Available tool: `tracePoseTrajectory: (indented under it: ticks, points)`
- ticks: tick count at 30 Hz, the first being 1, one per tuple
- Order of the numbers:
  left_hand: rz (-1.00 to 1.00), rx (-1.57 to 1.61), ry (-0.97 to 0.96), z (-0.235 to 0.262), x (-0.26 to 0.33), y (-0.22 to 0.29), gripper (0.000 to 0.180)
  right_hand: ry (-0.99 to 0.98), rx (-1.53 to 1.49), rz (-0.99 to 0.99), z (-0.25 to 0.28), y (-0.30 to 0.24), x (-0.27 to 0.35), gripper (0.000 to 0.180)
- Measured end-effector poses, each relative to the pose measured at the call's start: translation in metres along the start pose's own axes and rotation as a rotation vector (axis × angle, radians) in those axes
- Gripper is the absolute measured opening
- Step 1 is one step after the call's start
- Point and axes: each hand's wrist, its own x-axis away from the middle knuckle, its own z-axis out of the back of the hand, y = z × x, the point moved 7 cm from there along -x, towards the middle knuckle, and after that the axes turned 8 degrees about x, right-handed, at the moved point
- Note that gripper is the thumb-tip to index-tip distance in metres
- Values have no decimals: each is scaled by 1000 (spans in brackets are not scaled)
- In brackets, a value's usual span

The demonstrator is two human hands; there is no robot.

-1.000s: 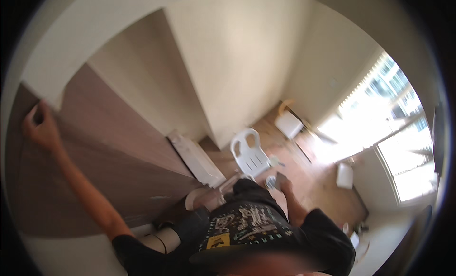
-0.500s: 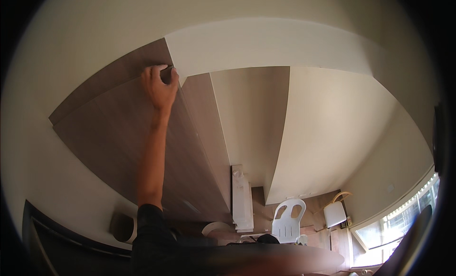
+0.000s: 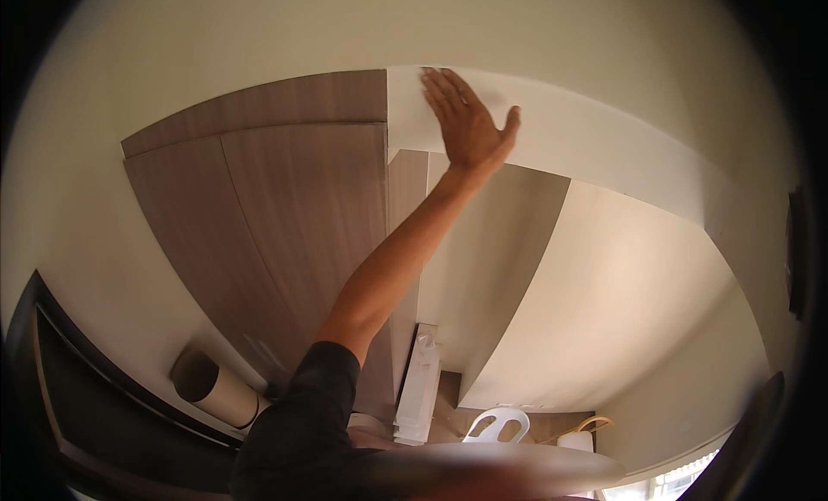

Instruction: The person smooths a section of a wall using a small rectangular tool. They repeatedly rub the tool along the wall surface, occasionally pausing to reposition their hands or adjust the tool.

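My left hand [image 3: 470, 130] is raised with its fingers stretched out and thumb apart, holding nothing. It lies in front of the pale band [image 3: 595, 139] along the top of the wall; whether it touches that surface I cannot tell. To its left stands a tall brown wood-grain wardrobe [image 3: 310, 208] with two door panels, both looking flush with its front. My left forearm crosses in front of the wardrobe's right edge. My right hand does not show.
Below are a white plastic chair [image 3: 498, 423], a tall narrow white item [image 3: 418, 389] and a beige cylindrical bin [image 3: 220, 389]. A dark-framed panel [image 3: 103, 415] stands at the lower left. Near a bright window [image 3: 686, 479] is a yellow-framed chair [image 3: 595, 423]. A blurred pale shape [image 3: 517, 462] covers the bottom edge.
My left hand has left the top corner of the wardrobe door, moved right, and its curled fingers have straightened. The door panel now looks flush, and the view has shifted.
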Motion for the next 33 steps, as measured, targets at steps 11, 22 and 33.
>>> tracePoseTrajectory:
  ticks: [11,22,33]
  points:
    - [-243,7,-107,-37,26,65,105,-34,-62,-12,-4,-13,-1,31]
    - [-655,-56,129,27,-72,39,100,-63,-388,103,30,-53,-19,37]
    - [-645,-369,-45,56,-75,13,103,135,-462,1477,293,-662,193,26]
